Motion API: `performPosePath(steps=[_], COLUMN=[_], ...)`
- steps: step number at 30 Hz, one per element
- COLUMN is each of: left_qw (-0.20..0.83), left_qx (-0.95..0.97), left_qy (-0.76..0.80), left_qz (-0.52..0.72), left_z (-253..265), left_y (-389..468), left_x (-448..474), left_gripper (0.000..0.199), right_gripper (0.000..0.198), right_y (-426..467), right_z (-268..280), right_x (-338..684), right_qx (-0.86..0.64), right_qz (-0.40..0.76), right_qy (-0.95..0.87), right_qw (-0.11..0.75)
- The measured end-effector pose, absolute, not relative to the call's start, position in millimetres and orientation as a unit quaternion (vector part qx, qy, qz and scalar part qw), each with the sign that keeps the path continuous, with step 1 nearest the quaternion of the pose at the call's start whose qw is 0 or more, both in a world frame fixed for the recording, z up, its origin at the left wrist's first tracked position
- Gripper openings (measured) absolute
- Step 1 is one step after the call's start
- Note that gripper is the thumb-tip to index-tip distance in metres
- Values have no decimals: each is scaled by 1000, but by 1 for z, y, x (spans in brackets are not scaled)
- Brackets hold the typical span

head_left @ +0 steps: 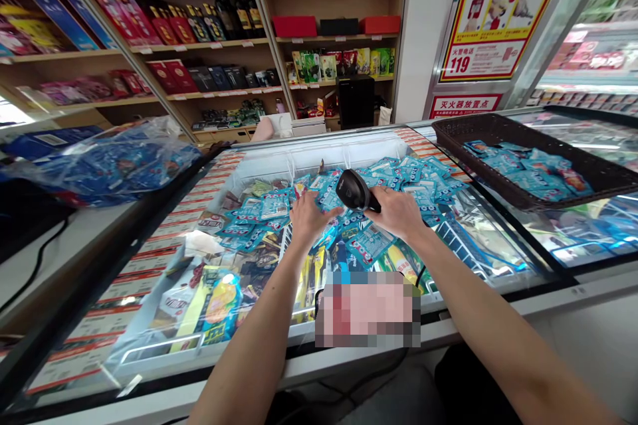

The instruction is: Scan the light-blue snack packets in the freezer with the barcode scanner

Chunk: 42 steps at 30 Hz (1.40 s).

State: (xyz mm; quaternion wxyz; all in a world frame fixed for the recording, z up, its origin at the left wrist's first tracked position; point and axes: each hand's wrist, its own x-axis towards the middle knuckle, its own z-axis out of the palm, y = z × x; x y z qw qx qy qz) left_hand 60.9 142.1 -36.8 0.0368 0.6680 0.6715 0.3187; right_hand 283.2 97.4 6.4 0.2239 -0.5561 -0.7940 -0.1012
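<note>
My right hand [396,212] is wrapped around the handle of a black handheld barcode scanner [353,190], its head turned toward my left hand. My left hand [310,216] lies over the packets, thumb spread out to the side and fingers stretched forward; its fingertips are partly hidden. Just beyond them a small red and yellow packet [300,190] shows. Many small light-blue packets [421,176] are strewn around both hands on the glass-topped chest freezer [343,146]. Another blue packet [371,243] lies below the scanner, nearer to me.
A brown basket [543,196] of blue packets stands at right. At left is a clear plastic bag [129,159] of blue packages. A pixelated object [367,312] sits at the front edge, near the black cable [421,273]. Stocked shelves [199,46] line the back.
</note>
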Motion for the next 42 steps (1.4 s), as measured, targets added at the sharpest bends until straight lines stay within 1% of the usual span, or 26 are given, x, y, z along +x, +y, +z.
performPosePath(steps=[2,5,7,11,15,21,34,39,42], left_qw=[111,209,226,174,138,121,116,100,66], left_qx=[642,599,585,580,594,613,615,615,606], left_qy=[659,595,556,533,524,524,535,548,569], left_qz=[376,493,546,591,594,579,567,558,553], left_z=[-40,-42,-41,-35,-31,-32,-29,-29,-25], left_y=[148,154,155,151,148,147,144,144,142], left_x=[52,39,33,29,29,29,32,33,31], left_gripper=[74,58,50,44,41,42,39,39,38], right_gripper=[32,32,32,35,36,34,36,37,37], right_y=[97,96,96,95,96,97,96,96,95], right_z=[7,8,8,6,3,0,1,1,1], right_x=[283,283,283,282,281,281,281,281,281], right_qx=[-555,-555,-555,-542,-510,-481,-481,-479,-487], right_qz=[-100,-101,-103,-99,-101,-123,-105,-106,-103], right_qy=[-795,-796,-797,-811,-830,-839,-846,-846,-840], right_qw=[222,219,214,198,202,222,206,208,215])
